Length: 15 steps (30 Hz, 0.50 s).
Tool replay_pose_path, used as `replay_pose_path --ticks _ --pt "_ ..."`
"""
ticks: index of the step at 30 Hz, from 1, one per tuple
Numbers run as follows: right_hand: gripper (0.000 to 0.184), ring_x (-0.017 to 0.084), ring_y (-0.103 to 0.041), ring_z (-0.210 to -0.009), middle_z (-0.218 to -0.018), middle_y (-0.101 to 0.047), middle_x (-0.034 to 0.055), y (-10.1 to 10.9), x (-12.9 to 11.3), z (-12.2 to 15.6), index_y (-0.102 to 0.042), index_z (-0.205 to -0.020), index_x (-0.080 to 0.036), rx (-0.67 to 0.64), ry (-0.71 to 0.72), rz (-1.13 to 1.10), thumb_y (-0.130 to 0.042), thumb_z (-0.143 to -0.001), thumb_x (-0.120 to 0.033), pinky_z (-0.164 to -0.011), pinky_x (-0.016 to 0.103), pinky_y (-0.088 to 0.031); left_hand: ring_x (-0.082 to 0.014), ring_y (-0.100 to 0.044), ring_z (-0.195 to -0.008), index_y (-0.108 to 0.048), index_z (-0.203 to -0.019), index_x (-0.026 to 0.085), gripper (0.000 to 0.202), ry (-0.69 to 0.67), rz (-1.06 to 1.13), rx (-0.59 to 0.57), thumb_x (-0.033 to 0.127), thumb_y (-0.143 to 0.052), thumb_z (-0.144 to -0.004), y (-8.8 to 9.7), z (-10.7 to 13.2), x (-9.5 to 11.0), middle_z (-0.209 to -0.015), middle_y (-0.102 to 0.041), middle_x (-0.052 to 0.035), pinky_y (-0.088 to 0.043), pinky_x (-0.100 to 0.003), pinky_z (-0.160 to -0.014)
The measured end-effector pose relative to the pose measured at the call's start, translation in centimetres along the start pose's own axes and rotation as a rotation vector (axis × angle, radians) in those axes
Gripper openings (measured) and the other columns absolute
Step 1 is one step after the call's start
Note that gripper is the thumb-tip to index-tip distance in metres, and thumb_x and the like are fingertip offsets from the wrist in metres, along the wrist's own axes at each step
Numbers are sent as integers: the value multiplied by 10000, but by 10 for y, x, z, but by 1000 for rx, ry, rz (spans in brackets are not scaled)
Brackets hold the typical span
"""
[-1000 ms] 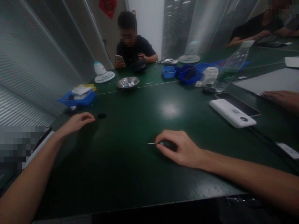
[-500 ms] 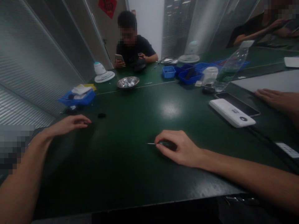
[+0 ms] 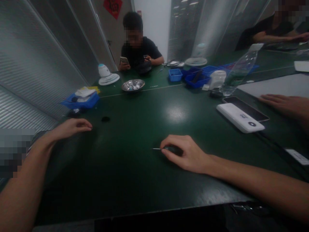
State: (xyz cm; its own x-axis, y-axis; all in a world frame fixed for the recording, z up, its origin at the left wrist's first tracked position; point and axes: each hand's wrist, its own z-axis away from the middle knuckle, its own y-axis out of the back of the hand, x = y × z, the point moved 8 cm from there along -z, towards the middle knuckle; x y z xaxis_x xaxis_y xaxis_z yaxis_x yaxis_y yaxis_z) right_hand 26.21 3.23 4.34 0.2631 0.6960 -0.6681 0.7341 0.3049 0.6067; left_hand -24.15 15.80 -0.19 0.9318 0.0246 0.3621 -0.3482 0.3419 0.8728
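Observation:
My right hand (image 3: 187,153) rests on the green table, its fingers wrapped round a small screwdriver (image 3: 173,149). The thin metal shaft points left, past my fingertips; most of the dark handle is hidden in the grip. At the left, my left hand (image 3: 76,125) hovers low over the table with loosely bent fingers. Thumb and fingertips come close to one another, and I see nothing between them. Just right of those fingertips lies a small round black piece (image 3: 105,119), too dark to name.
Behind my left hand stands a blue bin (image 3: 82,100) with papers. Farther back are a metal bowl (image 3: 133,85) and a small white fan (image 3: 106,75). At right lie a white power bank (image 3: 240,117), a phone (image 3: 248,109), a bottle (image 3: 238,72) and another person's hand (image 3: 285,104).
My left hand has drawn slightly left, away from the black piece, with thumb and fingertips a little closer together. My right hand keeps its hold on the screwdriver.

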Motion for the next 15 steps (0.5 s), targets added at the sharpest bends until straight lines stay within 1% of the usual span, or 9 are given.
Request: replay_pose_path --ticks 3,5,8,11,13,15 --pt "117 124 -664 -787 -947 -712 21 -1 1 0 -689 -1037 -175 -7 -6 3 -612 -987 -247 -721 256 -503 -253 -696 -1037 -738 -1125 198 496 -30 -17 21 596 -681 -833 0 0 4 -1157 -755 -70 -522 -358 -958" --pt "118 125 -665 -789 -945 -712 22 -1 1 0 -689 -1035 -174 -9 -8 0 -611 -988 -249 -720 256 -503 -258 -698 -1004 -725 -1110 187 509 -42 -23 52 612 -674 -835 0 0 7 -1121 -758 -80 -534 -366 -933" --pt "112 124 -667 -786 -940 -711 21 -1 0 -1 -686 -1030 -172 -12 -6 -12 -611 -984 -241 -716 254 -505 -264 -709 -954 -700 -1071 184 541 -27 37 157 649 -703 -795 6 0 11 -1060 -767 -86 -558 -378 -898" --pt "116 123 -666 -782 -945 -712 19 -1 0 -1 -684 -1039 -176 -17 -7 -13 -608 -987 -246 -714 255 -506 -267 -726 -972 -681 -1039 180 611 -40 171 287 703 -746 -731 13 2 19 -1049 -776 -95 -568 -396 -948" --pt "121 125 -665 -785 -947 -711 20 -1 1 0 -686 -1042 -177 -19 -11 -6 -609 -989 -254 -719 259 -505 -269 -735 -1001 -682 -1077 165 681 -59 247 353 720 -775 -694 16 4 28 -1084 -778 -110 -563 -402 -991" --pt "122 125 -664 -786 -944 -709 20 -1 2 1 -687 -1040 -176 -21 -12 -1 -613 -987 -257 -723 259 -503 -270 -736 -1038 -685 -1169 151 742 -67 294 395 716 -782 -698 15 6 37 -1155 -769 -125 -555 -404 -1021"
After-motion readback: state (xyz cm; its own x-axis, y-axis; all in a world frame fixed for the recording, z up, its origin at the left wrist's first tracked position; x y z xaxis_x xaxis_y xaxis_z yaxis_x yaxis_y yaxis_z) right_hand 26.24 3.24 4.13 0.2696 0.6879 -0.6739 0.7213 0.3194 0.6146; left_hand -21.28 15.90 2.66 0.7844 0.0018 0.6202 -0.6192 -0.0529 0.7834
